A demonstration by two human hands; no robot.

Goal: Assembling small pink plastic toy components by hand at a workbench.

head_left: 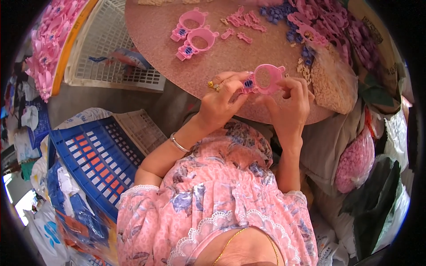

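Above the near edge of the round table (168, 73), both hands hold a pink plastic piece (265, 91) with a round open ring and small ear-like knobs. A small blue part (248, 83) sits on its left end. My left hand (217, 99), wearing rings, is closed on that end. At the ring's right side, my right hand (292, 104) pinches the rim between thumb and fingers. Two similar pink pieces with blue parts, one farther (185, 25) and one nearer (194, 49), lie at the table's left. Small pink strips (243, 20) lie farther back.
Loose blue parts (277, 14) and a heap of pink and purple pieces (317, 13) cover the back right. A clear bag of beige bits (333, 84) rests at the right edge. Leftward stand a white crate (71, 73), an orange-rimmed bin (74, 35) and a blue basket (66, 133).
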